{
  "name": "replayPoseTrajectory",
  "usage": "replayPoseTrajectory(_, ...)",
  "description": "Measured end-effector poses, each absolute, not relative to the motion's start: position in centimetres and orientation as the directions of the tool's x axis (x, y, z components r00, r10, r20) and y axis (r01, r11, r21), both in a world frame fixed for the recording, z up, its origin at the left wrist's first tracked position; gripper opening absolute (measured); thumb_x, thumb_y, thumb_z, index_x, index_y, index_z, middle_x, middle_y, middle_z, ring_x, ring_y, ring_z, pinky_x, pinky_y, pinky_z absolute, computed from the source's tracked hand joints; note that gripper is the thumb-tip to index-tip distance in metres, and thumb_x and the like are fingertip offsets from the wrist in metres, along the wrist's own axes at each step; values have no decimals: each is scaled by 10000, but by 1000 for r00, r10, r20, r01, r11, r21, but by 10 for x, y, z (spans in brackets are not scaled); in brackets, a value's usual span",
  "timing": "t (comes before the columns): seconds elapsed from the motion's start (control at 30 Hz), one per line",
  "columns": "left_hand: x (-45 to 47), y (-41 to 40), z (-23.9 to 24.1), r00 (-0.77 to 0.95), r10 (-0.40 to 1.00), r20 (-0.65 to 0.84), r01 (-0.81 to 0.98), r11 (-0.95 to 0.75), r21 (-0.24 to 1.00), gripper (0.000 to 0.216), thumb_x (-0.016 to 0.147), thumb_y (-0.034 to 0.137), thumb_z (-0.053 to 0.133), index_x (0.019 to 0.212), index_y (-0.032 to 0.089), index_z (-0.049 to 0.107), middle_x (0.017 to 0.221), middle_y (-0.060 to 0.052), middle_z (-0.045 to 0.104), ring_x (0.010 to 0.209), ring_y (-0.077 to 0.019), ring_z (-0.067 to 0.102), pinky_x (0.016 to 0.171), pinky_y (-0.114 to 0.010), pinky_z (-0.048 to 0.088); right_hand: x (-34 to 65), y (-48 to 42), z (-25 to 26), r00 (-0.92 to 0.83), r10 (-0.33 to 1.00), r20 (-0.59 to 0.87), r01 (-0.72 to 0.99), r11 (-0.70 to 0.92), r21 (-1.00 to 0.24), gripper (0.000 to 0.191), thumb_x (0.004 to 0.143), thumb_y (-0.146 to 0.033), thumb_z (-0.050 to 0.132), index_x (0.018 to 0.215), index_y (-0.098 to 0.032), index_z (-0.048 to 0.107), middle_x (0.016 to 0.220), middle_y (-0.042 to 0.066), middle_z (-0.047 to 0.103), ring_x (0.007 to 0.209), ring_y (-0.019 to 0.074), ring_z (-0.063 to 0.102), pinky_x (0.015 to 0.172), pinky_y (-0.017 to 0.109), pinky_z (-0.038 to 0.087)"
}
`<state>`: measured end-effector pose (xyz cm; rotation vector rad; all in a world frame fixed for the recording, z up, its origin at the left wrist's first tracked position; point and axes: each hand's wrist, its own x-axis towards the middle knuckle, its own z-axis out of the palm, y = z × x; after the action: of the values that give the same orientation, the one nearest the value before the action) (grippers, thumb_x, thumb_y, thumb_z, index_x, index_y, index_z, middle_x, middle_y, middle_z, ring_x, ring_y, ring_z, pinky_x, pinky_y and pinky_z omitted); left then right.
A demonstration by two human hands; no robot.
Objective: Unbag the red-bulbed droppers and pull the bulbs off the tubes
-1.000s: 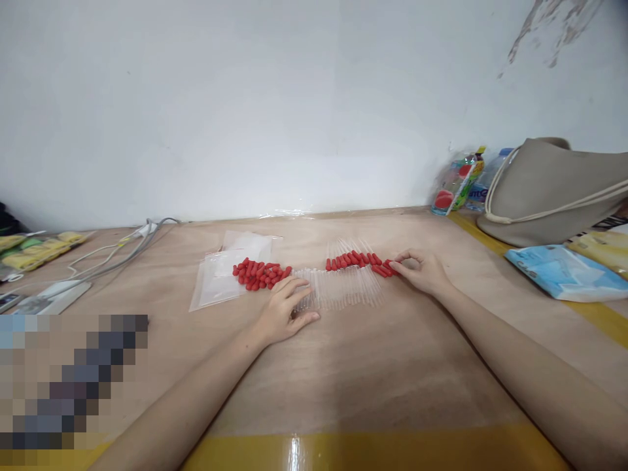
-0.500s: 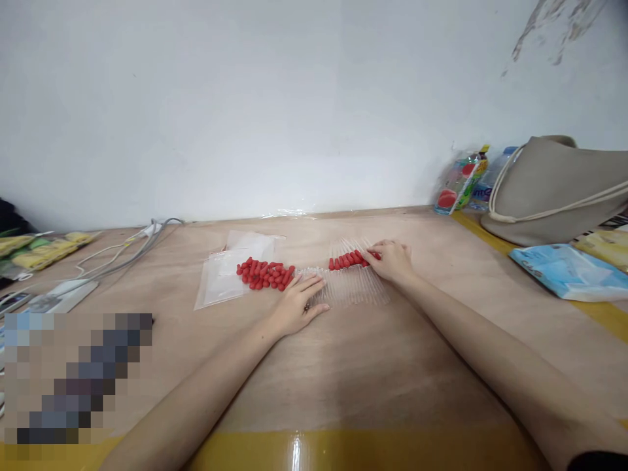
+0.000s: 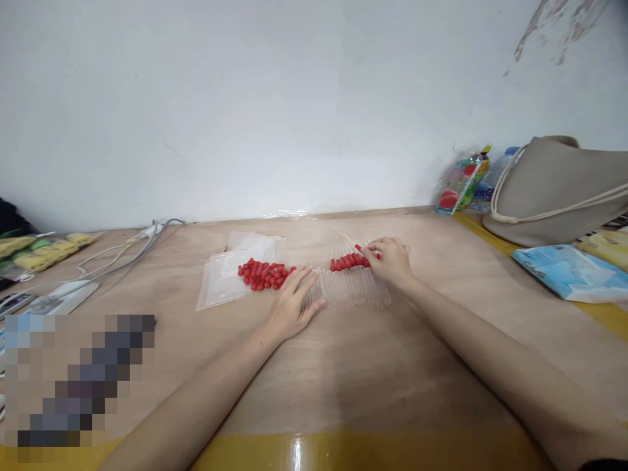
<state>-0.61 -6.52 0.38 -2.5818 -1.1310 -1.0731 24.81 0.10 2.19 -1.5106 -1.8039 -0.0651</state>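
Observation:
A loose pile of red rubber dropper bulbs (image 3: 265,275) lies on clear plastic bags (image 3: 213,288). Beside it, thin clear dropper tubes (image 3: 350,288) are fanned out side by side. A row of red bulbs (image 3: 347,261) runs across the far part of the tubes. My left hand (image 3: 293,304) rests with fingers spread at the left end of the tubes, its fingertips close to the pile. At the row's right end, my right hand (image 3: 391,258) pinches a dropper by its red bulb (image 3: 358,248), tilted above the others.
A grey-beige bag (image 3: 554,190) stands at the right, with drink bottles (image 3: 464,183) by the wall and a light blue packet (image 3: 572,271) before it. Cables (image 3: 135,252), a power strip (image 3: 66,294) and yellow packets (image 3: 53,252) lie left. Yellow tape (image 3: 314,451) edges the wooden table.
My right hand now has a bulb raised and angled out of the row. My left hand has shifted slightly left, its fingers more upright over the pile's edge.

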Motion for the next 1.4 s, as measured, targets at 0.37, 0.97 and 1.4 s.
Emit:
replayPoseTrajectory(0.37, 1, -77, 13, 608, 401, 685, 675, -716, -180, 325, 835, 205, 508, 1159, 187, 521, 1250, -108, 520, 1249, -256, 370, 1031, -509, 287, 236, -71, 5, -398, 493, 773, 606, 775, -182, 95, 812, -203, 524, 858, -228, 604, 776, -4, 671, 807, 168, 556, 824, 366, 311)
replayPoseTrajectory(0.97, 7, -86, 10, 688, 329, 646, 556, -812, -178, 174, 837, 130, 469, 956, 146, 596, 993, -70, 673, 1072, -192, 559, 1035, -453, 345, 212, -71, -7, -577, 256, 776, 461, 886, 50, 215, 823, -195, 532, 1017, -193, 624, 953, 61, 680, 932, 180, 622, 917, 375, 485)
replayPoseTrajectory(1.4, 4, -91, 11, 679, 343, 649, 527, -843, -106, 218, 840, 115, 442, 1004, 149, 581, 977, -67, 676, 1062, -182, 565, 1051, -454, 323, 225, -77, -5, -628, 187, 755, 403, 909, 110, 260, 803, -133, 556, 1054, -175, 608, 1002, 61, 667, 1011, 185, 588, 950, 355, 480)
